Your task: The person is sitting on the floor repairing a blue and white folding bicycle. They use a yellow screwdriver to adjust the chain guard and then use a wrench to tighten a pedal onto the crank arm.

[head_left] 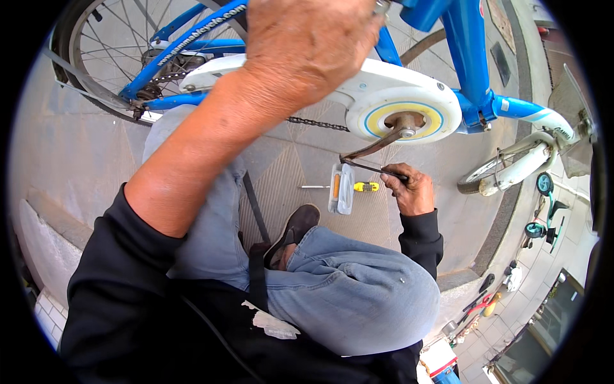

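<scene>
Right hand (414,191) pinching one end of a slim dark tool (366,167); the tool's far end meets the crank arm (376,145) beside the pedal (345,192) of a blue bicycle (465,48). Left hand (307,45) over the white chain guard (358,96), its grip impossible to tell. A yellow-handled screwdriver (366,187) lies on the floor (281,173), partly hidden by the pedal.

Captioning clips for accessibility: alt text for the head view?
A person's bare right hand holds a slim dark metal tool where a blue bicycle's brown metal crank meets its pale plastic pedal. The left hand extends over the long white chain guard, its grip unclear.
</scene>
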Tool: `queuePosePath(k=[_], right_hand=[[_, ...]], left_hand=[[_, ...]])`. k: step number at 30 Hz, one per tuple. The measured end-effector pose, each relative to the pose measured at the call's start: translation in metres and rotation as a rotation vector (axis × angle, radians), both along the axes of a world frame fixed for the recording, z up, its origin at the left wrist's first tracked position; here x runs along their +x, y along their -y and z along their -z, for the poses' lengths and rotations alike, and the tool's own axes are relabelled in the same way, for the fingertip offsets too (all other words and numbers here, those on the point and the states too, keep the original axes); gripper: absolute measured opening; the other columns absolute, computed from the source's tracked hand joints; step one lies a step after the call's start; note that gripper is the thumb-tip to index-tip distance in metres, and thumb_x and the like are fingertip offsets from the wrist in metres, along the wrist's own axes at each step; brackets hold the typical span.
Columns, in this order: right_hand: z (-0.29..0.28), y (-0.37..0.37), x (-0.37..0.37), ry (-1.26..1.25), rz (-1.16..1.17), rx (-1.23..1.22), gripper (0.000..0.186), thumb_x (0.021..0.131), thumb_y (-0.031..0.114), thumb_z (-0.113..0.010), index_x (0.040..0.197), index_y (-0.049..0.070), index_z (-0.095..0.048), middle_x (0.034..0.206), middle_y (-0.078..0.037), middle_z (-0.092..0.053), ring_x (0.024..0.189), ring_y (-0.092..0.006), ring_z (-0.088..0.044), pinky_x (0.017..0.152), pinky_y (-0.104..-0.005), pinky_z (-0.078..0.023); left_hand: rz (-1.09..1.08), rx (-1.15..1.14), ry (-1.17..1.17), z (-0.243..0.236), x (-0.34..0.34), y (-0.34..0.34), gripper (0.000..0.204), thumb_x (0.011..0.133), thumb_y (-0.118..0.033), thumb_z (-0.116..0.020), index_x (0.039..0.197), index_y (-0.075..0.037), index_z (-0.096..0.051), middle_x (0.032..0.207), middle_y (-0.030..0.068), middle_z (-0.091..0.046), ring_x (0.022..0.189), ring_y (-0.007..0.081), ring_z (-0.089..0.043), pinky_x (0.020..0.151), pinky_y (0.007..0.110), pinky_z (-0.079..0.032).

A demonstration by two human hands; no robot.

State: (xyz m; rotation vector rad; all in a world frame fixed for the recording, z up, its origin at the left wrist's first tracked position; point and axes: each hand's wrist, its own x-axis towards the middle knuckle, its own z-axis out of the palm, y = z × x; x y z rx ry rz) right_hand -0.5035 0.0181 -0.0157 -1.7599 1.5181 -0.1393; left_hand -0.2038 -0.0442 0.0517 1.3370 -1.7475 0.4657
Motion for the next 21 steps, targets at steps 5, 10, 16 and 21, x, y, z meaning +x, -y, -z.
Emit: queuePosePath(k=[5,10,16,21], right_hand=[[-0.004,0.002,0.009,0.067,0.154,0.131,0.016,0.082,0.009,-0.069,0.095,-0.001,-0.07,0.077,-0.008,-0.067,0.065,-0.012,-0.06,0.058,-0.0263,-0.05],[-0.013,0.009,0.01,-0.05,0.113,0.237,0.026,0.084,0.02,-0.069,0.098,-0.003,-0.07,0.073,-0.007,-0.065,0.058,-0.0104,-0.055,0.051,-0.0238,-0.045],[-0.007,0.016,0.015,-0.031,0.139,0.231,0.03,0.087,0.025,-0.069,0.095,-0.004,-0.069,0.066,-0.006,-0.062,0.05,-0.0086,-0.048,0.045,-0.0229,-0.039],[-0.012,0.031,0.017,-0.078,0.102,0.296,0.031,0.086,0.025,-0.07,0.096,-0.004,-0.07,0.067,-0.006,-0.062,0.053,-0.0086,-0.049,0.048,-0.0239,-0.04]], left_hand=[[-0.06,0.108,0.007,0.005,0.019,-0.004,0.019,0.081,-0.022,-0.065,0.093,-0.008,-0.071,0.093,0.0113,-0.067,0.091,0.0228,-0.064,0.104,0.044,-0.04],[0.001,0.015,-0.231,0.004,0.003,0.002,0.012,0.076,-0.007,-0.058,0.079,0.0,-0.067,0.076,0.015,-0.063,0.082,0.0241,-0.064,0.108,0.045,-0.035],[-0.019,0.165,-0.084,-0.003,0.013,-0.01,0.019,0.081,-0.011,-0.055,0.086,0.001,-0.069,0.081,0.0139,-0.065,0.09,0.0242,-0.063,0.115,0.043,-0.022],[0.022,0.266,0.004,-0.012,0.019,-0.017,0.022,0.081,-0.011,-0.056,0.093,0.002,-0.07,0.087,0.0163,-0.067,0.097,0.0267,-0.063,0.116,0.044,-0.022]])
